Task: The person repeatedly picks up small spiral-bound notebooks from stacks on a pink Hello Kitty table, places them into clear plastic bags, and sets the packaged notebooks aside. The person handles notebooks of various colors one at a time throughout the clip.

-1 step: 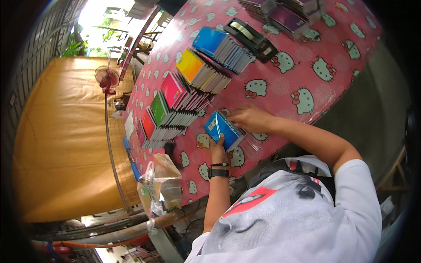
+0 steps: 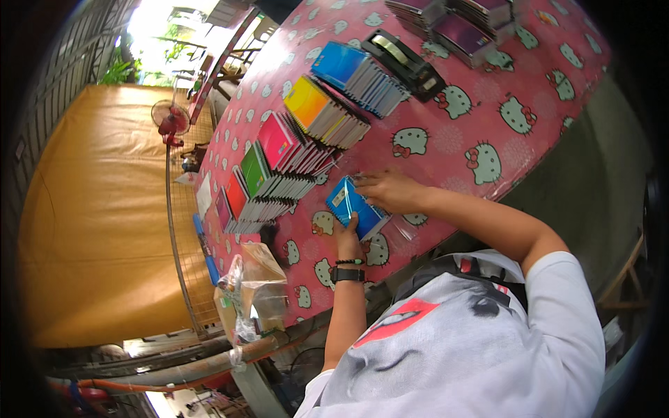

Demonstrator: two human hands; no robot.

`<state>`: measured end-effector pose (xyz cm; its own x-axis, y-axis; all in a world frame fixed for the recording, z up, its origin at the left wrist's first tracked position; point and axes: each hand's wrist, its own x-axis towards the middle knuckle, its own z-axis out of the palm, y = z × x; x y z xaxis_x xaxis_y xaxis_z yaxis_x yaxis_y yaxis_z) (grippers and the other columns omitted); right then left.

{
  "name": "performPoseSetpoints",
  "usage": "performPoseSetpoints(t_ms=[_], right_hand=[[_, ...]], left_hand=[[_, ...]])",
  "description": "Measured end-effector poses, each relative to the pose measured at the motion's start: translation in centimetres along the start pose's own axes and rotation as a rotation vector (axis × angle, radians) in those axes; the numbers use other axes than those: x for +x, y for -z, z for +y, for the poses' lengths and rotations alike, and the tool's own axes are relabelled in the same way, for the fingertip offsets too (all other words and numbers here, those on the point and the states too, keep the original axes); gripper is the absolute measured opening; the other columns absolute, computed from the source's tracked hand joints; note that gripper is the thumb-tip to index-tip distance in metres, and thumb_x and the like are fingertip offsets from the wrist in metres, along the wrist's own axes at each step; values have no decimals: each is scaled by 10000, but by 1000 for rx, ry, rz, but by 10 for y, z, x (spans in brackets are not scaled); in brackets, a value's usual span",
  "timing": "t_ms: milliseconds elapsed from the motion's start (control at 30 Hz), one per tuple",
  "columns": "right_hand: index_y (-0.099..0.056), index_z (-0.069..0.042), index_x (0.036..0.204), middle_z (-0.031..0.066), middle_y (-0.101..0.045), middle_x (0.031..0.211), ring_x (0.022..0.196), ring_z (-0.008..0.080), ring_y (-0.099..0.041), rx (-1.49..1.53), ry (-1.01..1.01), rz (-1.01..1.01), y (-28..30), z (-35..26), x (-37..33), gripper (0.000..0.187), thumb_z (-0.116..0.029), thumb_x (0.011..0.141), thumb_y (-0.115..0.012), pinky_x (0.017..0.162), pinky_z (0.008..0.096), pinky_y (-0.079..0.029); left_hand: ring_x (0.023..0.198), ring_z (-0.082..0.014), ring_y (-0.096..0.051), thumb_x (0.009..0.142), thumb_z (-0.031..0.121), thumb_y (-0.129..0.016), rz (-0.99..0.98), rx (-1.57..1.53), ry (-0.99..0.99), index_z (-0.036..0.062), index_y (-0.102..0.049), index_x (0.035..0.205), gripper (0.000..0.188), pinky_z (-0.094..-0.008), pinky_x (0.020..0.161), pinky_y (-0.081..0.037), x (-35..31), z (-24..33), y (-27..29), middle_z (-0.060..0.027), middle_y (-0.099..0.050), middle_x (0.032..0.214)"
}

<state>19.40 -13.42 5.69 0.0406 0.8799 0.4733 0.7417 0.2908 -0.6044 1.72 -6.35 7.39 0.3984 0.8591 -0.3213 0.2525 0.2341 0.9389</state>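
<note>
A small blue spiral notebook [image 2: 354,207] lies low over the near part of the table, with shiny clear plastic [image 2: 403,233] around it that sticks out past its right end. My left hand [image 2: 348,235] is closed on the notebook's near left side, thumb on the cover. At the upper right edge, my right hand [image 2: 391,191] has its fingers bent and close together on the plastic; their tips are partly hidden. Just beyond stand stacks of notebooks: blue [image 2: 341,63], yellow [image 2: 306,99], pink [image 2: 277,139], green [image 2: 256,169] and red [image 2: 235,196].
The pink patterned table [image 2: 446,164] carries a black tape dispenser [image 2: 403,64] behind the blue stack. Purple notebook stacks [image 2: 463,35] stand at the far right. A bag of clear plastic [image 2: 261,275] is at the near left edge, beside a long blue object [image 2: 207,251].
My right hand has shifted slightly left, farther over the notebook's upper edge. The left hand keeps its hold on the notebook.
</note>
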Motion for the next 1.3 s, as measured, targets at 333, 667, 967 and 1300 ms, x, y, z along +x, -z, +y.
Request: performPoseSetpoints(t_ms=[333,667,967,1300], right_hand=[[-497,-26,1248,224,-513,1243,1149,384,-480,260,-320,133,-38,15,36,463,-250,850,-571,933,459,-391],[-533,11,1144,278,-609,1006,913,434,-589,332,-690,-56,-28,-25,5,481,-255,770,-677,835,470,-464],[-437,62,1260,263,-562,1136,1083,447,-494,256,-709,-84,-35,-30,0,664,-285,759,-703,898,433,-447],[-302,-54,1415,99,-166,1526,1416,320,-73,-324,-229,-197,-35,-34,0,565,-275,916,-450,1049,652,-140]], left_hand=[[536,-141,-546,909,247,-561,41,35,-5,84,-376,1251,421,-254,373,-396,18,-40,22,-62,-585,857],[556,-115,-547,967,430,-387,31,-112,75,124,-442,1134,353,-236,363,-378,12,-31,20,-17,-558,784],[763,-159,-599,973,361,-434,98,-52,-237,52,-419,1220,396,-285,625,-501,26,-56,5,-79,-609,965],[948,-199,-540,1003,361,-345,51,-221,-59,-53,-452,1187,466,-336,853,-435,27,-67,10,-142,-547,1103]])
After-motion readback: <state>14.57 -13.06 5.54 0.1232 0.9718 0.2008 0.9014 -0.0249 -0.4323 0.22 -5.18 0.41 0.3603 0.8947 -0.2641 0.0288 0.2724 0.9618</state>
